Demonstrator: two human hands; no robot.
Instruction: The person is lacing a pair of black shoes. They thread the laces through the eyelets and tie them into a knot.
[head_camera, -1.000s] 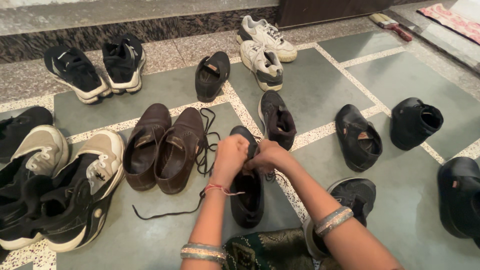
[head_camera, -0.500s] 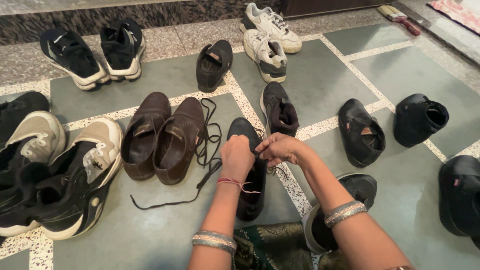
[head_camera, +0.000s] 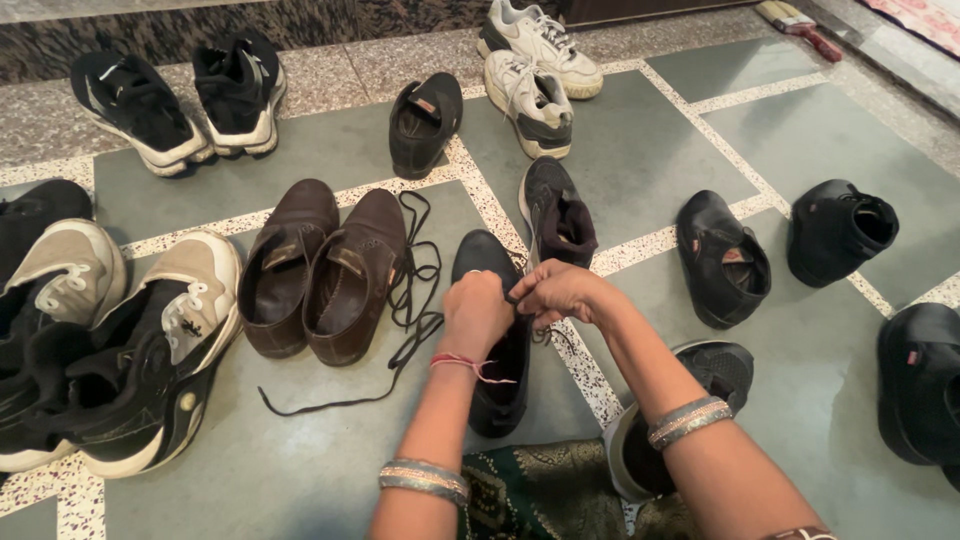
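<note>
A: Where was the shoe you were handling?

B: The black shoe (head_camera: 497, 340) lay on the green tiled floor (head_camera: 300, 470) right in front of you, toe pointing away, just right of the pair of brown shoes (head_camera: 322, 270).

A: And my hands?

B: Your left hand (head_camera: 475, 315) sat over the shoe's opening, fingers curled shut; it seemed to pinch part of the lace, though I couldn't tell exactly where. Your right hand (head_camera: 558, 292) was closed too, thumb and fingers nipping the black lace (head_camera: 410, 330) at the shoe's upper. The two hands were nearly touching.

A: Where did the lace run?

B: Its loose length trailed left across the floor, past the brown shoes. A black sneaker (head_camera: 557, 215) lay just beyond your right hand, and grey-and-black sneakers (head_camera: 150, 350) sat well to the left.
</note>
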